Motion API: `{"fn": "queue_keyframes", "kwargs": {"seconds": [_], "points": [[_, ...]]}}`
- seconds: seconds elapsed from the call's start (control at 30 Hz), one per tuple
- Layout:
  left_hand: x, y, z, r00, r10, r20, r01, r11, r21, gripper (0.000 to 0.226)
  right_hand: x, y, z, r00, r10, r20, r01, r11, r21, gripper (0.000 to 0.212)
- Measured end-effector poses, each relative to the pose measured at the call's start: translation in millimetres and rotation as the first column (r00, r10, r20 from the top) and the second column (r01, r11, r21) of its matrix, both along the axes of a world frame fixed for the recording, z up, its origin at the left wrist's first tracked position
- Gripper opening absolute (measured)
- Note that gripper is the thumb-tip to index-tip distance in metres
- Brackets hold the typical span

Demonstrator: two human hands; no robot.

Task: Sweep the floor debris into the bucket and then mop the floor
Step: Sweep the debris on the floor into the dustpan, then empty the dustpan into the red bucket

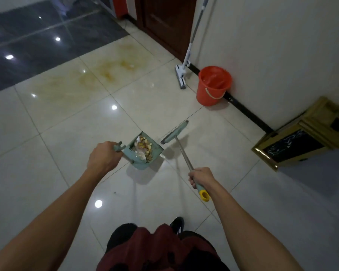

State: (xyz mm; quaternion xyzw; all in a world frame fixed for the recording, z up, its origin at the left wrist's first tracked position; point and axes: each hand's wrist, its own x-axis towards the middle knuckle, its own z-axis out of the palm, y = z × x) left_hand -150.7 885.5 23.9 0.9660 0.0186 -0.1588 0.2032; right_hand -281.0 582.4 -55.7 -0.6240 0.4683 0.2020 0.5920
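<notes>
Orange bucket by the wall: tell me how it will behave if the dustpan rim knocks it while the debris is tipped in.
The orange bucket looks like thin plastic and no contents show, so it is probably light and could slide on the glossy floor tiles. Its base looks narrower than its rim, so a high knock might tip it. The wall close behind should limit that.

Single head view, steep downward, forward over tiled floor (70, 145), wide-angle.

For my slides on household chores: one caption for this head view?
Left hand holds a debris-filled pale green dustpan, right hand a green-headed broom, near the orange plastic bucket.
</notes>
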Motion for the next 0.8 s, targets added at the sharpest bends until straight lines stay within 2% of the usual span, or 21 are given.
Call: {"fn": "queue_keyframes", "kwargs": {"seconds": [0.23,0.43,0.8], "points": [[82.5,-75.3,26.0,0.996,-0.044,0.075,0.051,0.995,-0.087,0.016,57.7,-67.4,-3.8,0.97,-0.242,-0.01,0.242,0.97,0.021,0.007],[180.6,-131.4,38.2,0.982,-0.12,0.144,0.142,0.978,-0.155,0.012,113.3,-117.4,-6.7,0.904,-0.428,-0.002,0.428,0.904,0.009,0.011],[331.7,-236.5,76.7,0.934,-0.23,0.274,0.298,0.925,-0.238,0.013,202.9,-190.7,7.4,0.796,-0.601,0.069,0.593,0.798,0.11,0.033]]}}
